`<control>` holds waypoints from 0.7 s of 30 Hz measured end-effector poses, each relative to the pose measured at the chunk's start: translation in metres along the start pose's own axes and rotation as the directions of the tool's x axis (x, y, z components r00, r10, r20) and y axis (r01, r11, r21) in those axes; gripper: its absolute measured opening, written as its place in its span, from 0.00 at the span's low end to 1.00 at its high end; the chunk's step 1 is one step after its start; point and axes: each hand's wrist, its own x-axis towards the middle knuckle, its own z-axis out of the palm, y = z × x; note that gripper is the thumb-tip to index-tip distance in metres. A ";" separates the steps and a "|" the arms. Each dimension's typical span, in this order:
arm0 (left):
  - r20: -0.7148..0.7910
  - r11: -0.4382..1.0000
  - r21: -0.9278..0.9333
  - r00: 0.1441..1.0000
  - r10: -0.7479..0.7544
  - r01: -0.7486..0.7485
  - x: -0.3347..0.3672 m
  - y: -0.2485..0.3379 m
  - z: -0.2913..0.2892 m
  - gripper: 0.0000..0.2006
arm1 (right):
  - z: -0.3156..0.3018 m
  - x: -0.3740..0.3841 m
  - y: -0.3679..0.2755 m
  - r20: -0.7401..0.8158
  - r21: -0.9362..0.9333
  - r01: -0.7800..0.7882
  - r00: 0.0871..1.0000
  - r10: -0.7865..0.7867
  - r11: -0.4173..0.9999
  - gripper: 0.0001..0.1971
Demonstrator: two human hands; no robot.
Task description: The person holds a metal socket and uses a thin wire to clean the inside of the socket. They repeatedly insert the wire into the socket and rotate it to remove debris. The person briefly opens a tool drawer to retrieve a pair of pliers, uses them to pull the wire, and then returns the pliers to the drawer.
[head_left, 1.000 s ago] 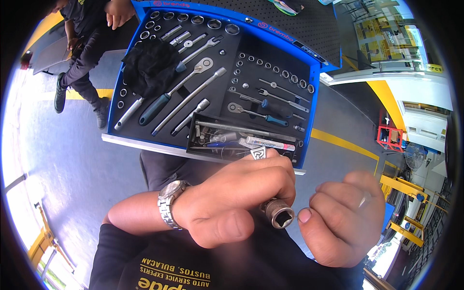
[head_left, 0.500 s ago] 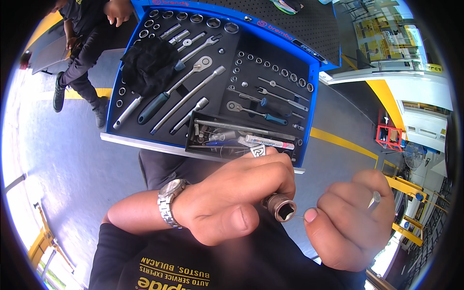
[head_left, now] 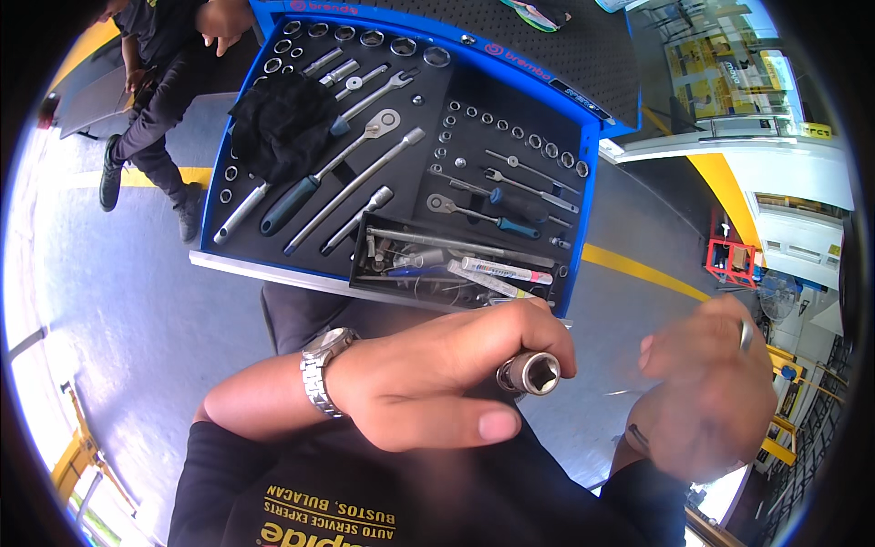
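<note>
My left hand (head_left: 428,374), with a metal-band watch (head_left: 321,369) on the wrist, grips a steel socket (head_left: 517,376) between its curled fingers. The socket's square drive hole faces up, and the thumb stretches out below it. To the right, clear of the socket, my right hand (head_left: 706,392) is smeared by motion. Its fingers look curled, and a thin, wire-like piece (head_left: 623,393) sticks out from it toward the left. What the palm covers is hidden.
Ahead is an open blue tool drawer (head_left: 206,239) with sockets, ratchets (head_left: 383,121) and extension bars in dark foam. A black cloth (head_left: 284,128) lies on its left side. A black tray (head_left: 363,264) at the front holds markers (head_left: 506,270) and loose metal parts. Another person (head_left: 150,87) is at upper left.
My right hand has drawn away from the socket, moving right and slightly turning, taking the thin piece with it. My left hand has shifted a little to the right, still gripping the socket.
</note>
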 end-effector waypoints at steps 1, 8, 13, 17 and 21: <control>0.046 1.000 0.021 0.999 0.016 -0.017 0.003 -0.002 -0.001 0.19 | 0.000 -0.004 0.001 -0.063 0.130 -0.093 0.993 0.102 0.987 0.06; 0.028 0.935 0.293 0.976 -0.218 0.200 0.004 -0.005 -0.004 0.09 | 0.062 0.014 0.020 0.018 0.970 -0.113 0.917 0.398 0.217 0.08; 0.126 0.959 0.167 0.960 -0.250 0.228 0.006 -0.008 -0.014 0.14 | 0.067 0.011 0.034 0.155 0.979 -0.179 0.963 0.221 0.095 0.08; -0.121 0.866 0.445 0.974 -0.193 0.227 0.000 -0.020 -0.007 0.19 | 0.079 0.013 0.029 0.079 0.971 -0.155 0.926 0.370 0.181 0.08; -0.225 0.692 0.688 0.971 -0.083 0.219 -0.002 -0.032 -0.005 0.12 | 0.099 0.012 0.025 -0.152 0.965 0.009 0.836 0.527 0.264 0.09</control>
